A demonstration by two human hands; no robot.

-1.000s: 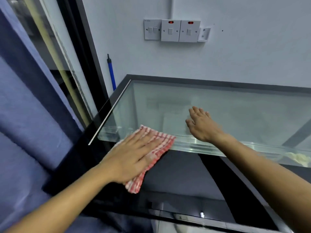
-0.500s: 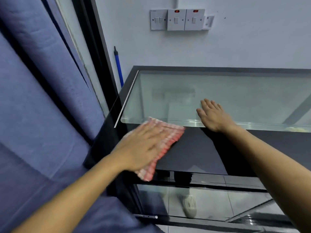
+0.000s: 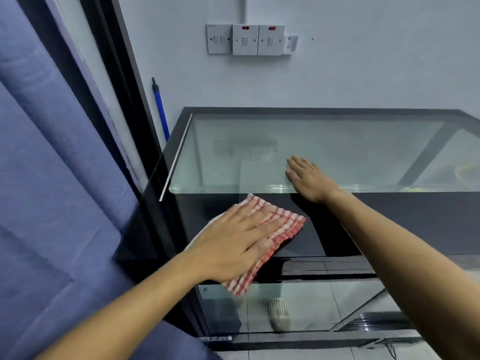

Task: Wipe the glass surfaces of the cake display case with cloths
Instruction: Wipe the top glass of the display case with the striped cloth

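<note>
The cake display case (image 3: 324,152) has a clear glass top with a dark frame and a dark front band below it. My left hand (image 3: 233,237) lies flat, fingers spread, pressing a red-and-white checked cloth (image 3: 279,229) against the dark front band near the case's left end. My right hand (image 3: 309,179) rests flat and empty on the front edge of the glass top, fingers together, a little right of the cloth. A lower glass front panel (image 3: 311,305) shows beneath the band.
A blue curtain (image 3: 52,178) hangs close on the left beside a black door frame (image 3: 122,81). A blue-handled stick (image 3: 159,110) leans in the corner. Wall switches (image 3: 245,39) sit above the case. Something yellow (image 3: 465,172) lies inside at the right.
My left hand has slid the cloth down from the glass top's front edge onto the dark front band. My view has shifted, showing more of the case front. The right hand stays put.
</note>
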